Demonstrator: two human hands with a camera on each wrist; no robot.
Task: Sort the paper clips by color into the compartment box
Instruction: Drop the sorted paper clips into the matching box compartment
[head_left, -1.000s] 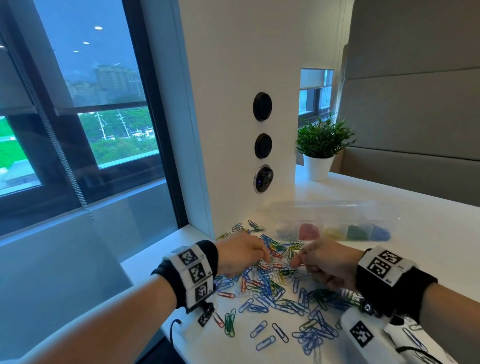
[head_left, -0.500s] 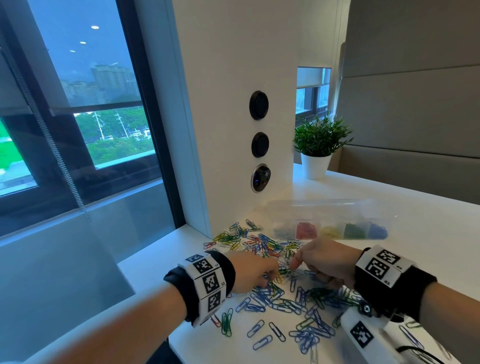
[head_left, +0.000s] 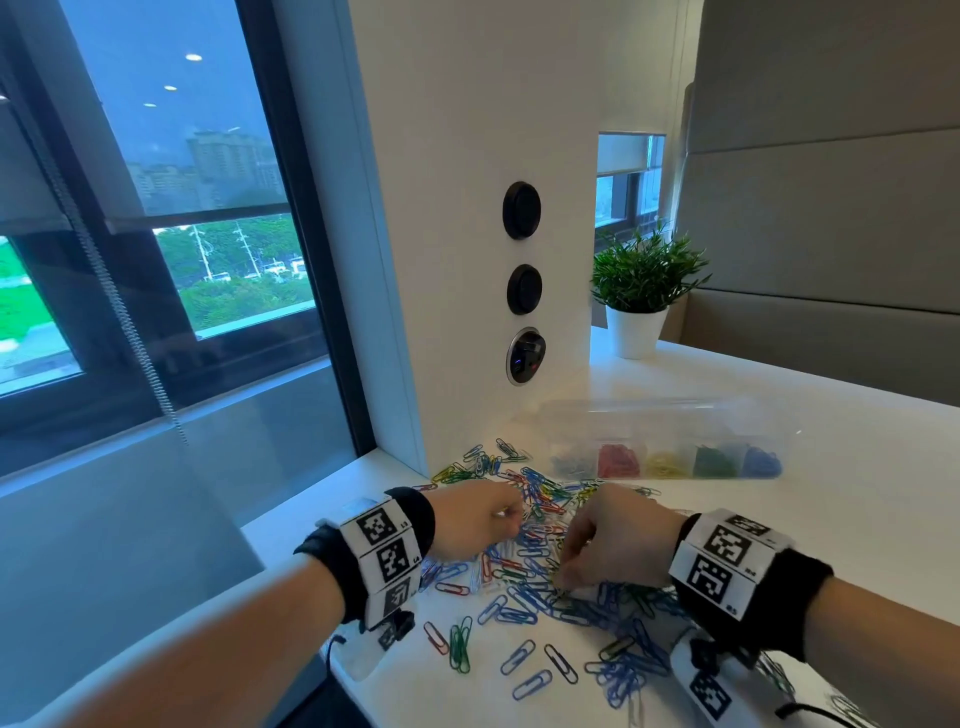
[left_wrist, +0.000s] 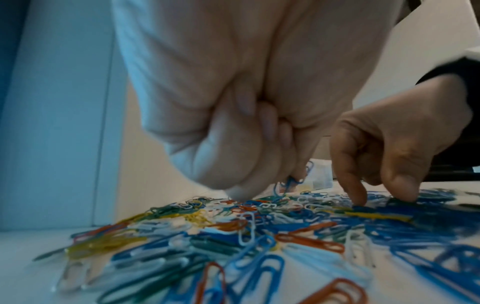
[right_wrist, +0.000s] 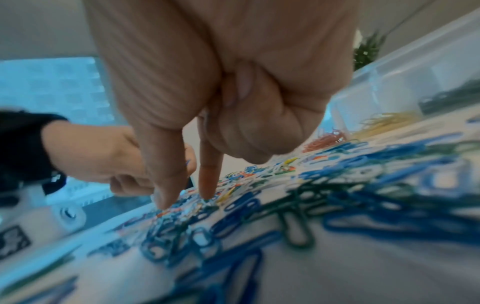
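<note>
Both hands are down in the clips (head_left: 524, 545), a big mixed heap spread over the white worktop (head_left: 857, 467). The left hand (head_left: 475, 519) is curled up tight, and in the left wrist view it's got a blue clip (left_wrist: 287, 184) pinched at the fingertips, lifted just clear of the heap. The right hand (head_left: 610, 538) has thumb and index finger pointing down, a narrow gap between them, tips touching the pile, other fingers tucked in. Looks like it's about to pinch one, but nothing's in it that I can see.

The box (head_left: 670, 452) sits behind the heap near the wall, clear plastic, with clips already in its compartments: pale, red, yellow, green, blue running left to right.

To do this bit well, I'd say pinch one clip by its end and lift straight up, since these things hook onto each other and drag neighbours along. A little shake before carrying it would help. Grabbing several of one colour per trip probably saves time.

Room-wise: the worktop's left edge is just beside the left wrist, and a few clips lie near the front edge too, so sweeping could knock some off. The wall is right behind the heap. On the right there's plenty of open worktop; the plant (head_left: 641, 291) is well apart at the back.
</note>
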